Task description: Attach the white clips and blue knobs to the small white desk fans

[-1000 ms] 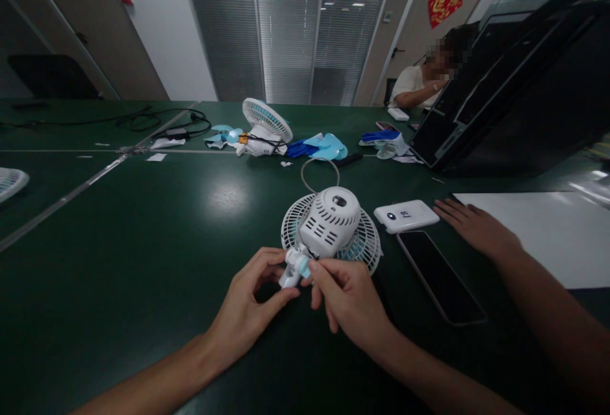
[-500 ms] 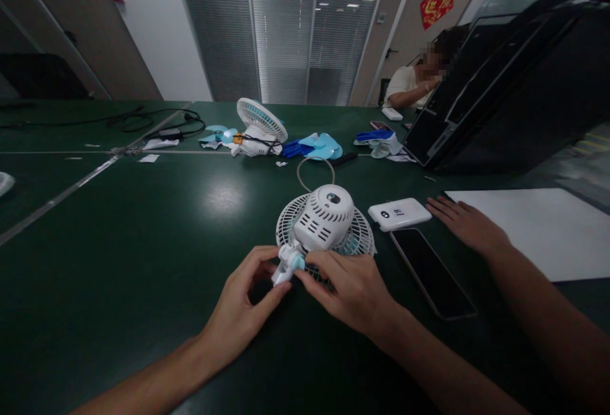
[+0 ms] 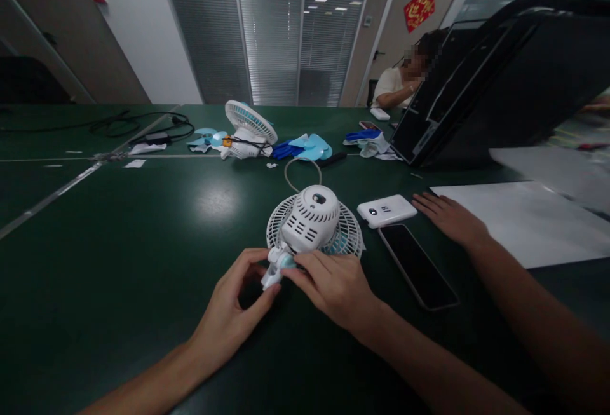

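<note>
Behind the dark green table [image 3: 119, 231] stand glass panels [image 3: 271, 34] with blinds. On the table a white fan [image 3: 312, 211] lies grille down, motor housing up.

Far to the fan's left and beyond it, a black cable [image 3: 114, 126] lies in loose loops. Nearer the fan, but also beyond it, come light blue blades [image 3: 206, 138] and, just beside them, a second fan [image 3: 250, 124] with its head tilted.

At the fan's near left edge, the left hand [image 3: 229, 300] holds a white bracket [image 3: 271, 274] between thumb and fingers. A light blue knob [image 3: 288, 261] on that bracket is gripped by the thumb and fingers of the right hand [image 3: 336, 285], in front of the fan. Just beyond the fan stands a thin ring [image 3: 285, 176].

Right of the fan lie a white device [image 3: 387, 211] and a dark-screened phone [image 3: 419, 267]. Farther back, a person [image 3: 391, 88] sits partly behind a large black object [image 3: 505, 91]. Farther right of the fan, another person's hand [image 3: 452, 218] rests flat, fingers spread slightly, beside a white sheet [image 3: 528, 224].
</note>
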Demonstrator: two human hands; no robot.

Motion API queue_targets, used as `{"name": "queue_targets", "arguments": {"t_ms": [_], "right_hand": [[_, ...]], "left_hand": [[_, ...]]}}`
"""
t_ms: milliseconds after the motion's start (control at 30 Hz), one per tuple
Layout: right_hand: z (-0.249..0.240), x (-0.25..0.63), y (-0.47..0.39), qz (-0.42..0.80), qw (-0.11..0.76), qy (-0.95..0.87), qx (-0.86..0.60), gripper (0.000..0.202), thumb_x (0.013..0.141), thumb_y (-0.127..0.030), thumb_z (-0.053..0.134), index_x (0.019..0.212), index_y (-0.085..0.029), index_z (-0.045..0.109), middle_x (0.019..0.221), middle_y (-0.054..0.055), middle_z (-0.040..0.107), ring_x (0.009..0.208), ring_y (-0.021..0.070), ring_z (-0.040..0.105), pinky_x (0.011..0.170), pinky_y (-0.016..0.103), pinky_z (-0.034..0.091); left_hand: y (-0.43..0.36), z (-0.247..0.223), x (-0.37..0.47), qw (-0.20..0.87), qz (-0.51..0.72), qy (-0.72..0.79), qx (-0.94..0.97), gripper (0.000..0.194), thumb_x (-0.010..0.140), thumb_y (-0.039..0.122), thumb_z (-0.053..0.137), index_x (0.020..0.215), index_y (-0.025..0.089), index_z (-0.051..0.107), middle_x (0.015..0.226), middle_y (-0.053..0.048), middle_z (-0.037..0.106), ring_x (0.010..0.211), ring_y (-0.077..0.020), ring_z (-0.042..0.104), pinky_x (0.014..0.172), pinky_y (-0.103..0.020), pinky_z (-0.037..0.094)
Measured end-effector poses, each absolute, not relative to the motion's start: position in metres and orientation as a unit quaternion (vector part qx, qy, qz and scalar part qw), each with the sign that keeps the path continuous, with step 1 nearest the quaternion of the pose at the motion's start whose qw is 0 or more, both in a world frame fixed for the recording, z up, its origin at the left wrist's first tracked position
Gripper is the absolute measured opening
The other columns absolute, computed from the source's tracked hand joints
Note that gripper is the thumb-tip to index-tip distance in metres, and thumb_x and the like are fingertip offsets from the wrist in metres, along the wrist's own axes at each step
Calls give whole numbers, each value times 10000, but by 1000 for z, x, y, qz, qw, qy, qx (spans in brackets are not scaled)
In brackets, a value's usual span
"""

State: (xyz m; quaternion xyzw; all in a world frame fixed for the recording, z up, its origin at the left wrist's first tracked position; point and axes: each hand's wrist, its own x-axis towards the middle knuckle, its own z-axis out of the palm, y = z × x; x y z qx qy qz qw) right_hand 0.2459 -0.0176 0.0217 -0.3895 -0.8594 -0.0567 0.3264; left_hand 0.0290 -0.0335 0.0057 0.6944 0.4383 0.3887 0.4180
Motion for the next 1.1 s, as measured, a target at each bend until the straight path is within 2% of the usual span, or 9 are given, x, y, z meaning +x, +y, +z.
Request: {"name": "queue_targets", "arguments": {"t_ms": [200,267,400,567,700,800,900,1000,1100], "right_hand": [[13,238,-20,-50,340,-844,-411,255,1000,-251,497,780,-200,613,658,-5,658,569,128,605,570,293,409],[13,237,-21,-56,349,-841,-409,270,985,-246,491,738,-201,591,631,-7,642,550,129,593,560,287,401],[12,236,-22,-54,365,-830,-419,280,959,-236,487,692,-206,566,602,-8,621,530,124,576,543,276,384],[6,236,-23,-20,362,-821,-440,252,928,-210,494,685,-199,559,612,-12,623,534,112,563,543,265,359],[4,238,-22,2,362,-828,-427,251,929,-220,494,687,-200,553,608,-23,610,528,105,540,531,268,331],[7,237,-23,33,356,-834,-421,262,951,-231,478,703,-199,555,620,-23,606,524,99,518,533,270,322],[9,236,-24,52,349,-834,-425,271,964,-231,473,708,-198,555,626,-22,597,532,97,511,545,274,326],[10,235,-24,73,348,-831,-427,282,975,-240,471,708,-196,552,626,-27,586,529,91,502,541,269,323],[9,235,-24,87,350,-829,-428,296,985,-251,464,710,-192,554,625,-29,578,527,85,492,539,263,317]], "left_hand": [[-30,6,32,356,366,433,743,504,921,183,600,1370,287,396,1216,-75,610,993,-231,663,891,-395,555],[-24,17,36,320,322,407,793,543,902,149,580,1395,296,405,1232,-83,588,945,-226,670,837,-375,567],[-9,38,43,285,232,396,841,323,941,194,544,1255,265,578,1129,-77,590,798,-210,672,675,-313,553],[12,38,27,244,245,413,842,226,971,192,507,1175,240,593,1099,-70,613,851,-220,658,758,-347,548],[21,32,-8,207,278,451,822,159,986,277,528,1121,246,608,1087,-76,654,885,-245,653,757,-361,551],[23,32,-41,179,283,501,798,240,959,377,572,1159,252,613,1106,-76,674,889,-257,670,736,-338,560],[24,37,-78,136,281,579,754,393,915,537,573,1168,237,603,1058,-14,675,846,-226,666,680,-265,532],[30,40,-119,85,245,672,694,493,957,589,422,1246,208,542,1108,34,612,902,-194,631,726,-233,481],[44,36,-161,52,223,748,623,493,910,525,555,1304,232,509,1131,5,629,853,-184,632,655,-194,479]]}}
